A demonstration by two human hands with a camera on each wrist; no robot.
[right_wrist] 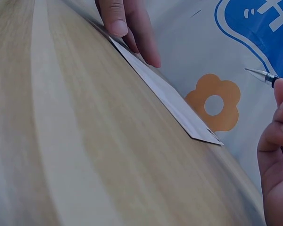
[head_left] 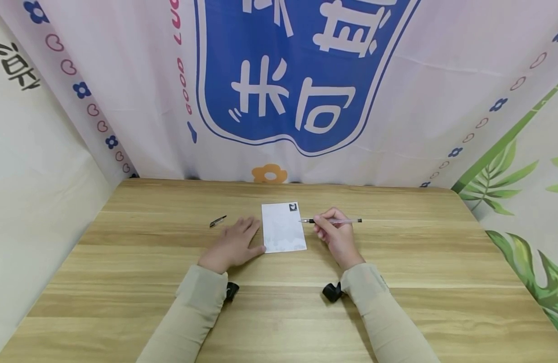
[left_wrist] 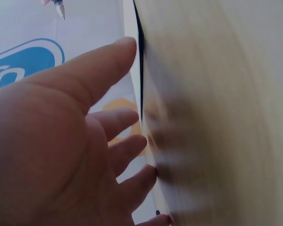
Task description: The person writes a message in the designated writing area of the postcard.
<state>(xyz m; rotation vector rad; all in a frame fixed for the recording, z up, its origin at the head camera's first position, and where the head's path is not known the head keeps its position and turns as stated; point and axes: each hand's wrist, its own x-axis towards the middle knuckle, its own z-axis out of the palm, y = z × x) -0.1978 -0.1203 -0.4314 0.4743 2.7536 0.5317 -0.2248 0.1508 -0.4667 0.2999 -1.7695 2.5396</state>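
Note:
A white card (head_left: 283, 227) lies on the wooden table, with a small dark stamp-like picture in its upper right corner and faint grey printing along its lower edge. At its left side my left hand (head_left: 235, 244) rests with fingers extended, the thumb tip right at the lower left corner. My right hand (head_left: 337, 237) pinches a clear-barrelled pen (head_left: 347, 221) between thumb and fingers, just right of the card. The uncapped pen tip points left, close to the card's right edge; in the right wrist view the pen (right_wrist: 260, 74) shows raised above the card (right_wrist: 165, 99).
A black pen cap (head_left: 218, 221) lies on the table (head_left: 279, 322) beyond my left hand. Small black devices (head_left: 332, 292) sit at both wrists. A printed cloth (head_left: 151, 101) with a blue emblem hangs behind the table's far edge.

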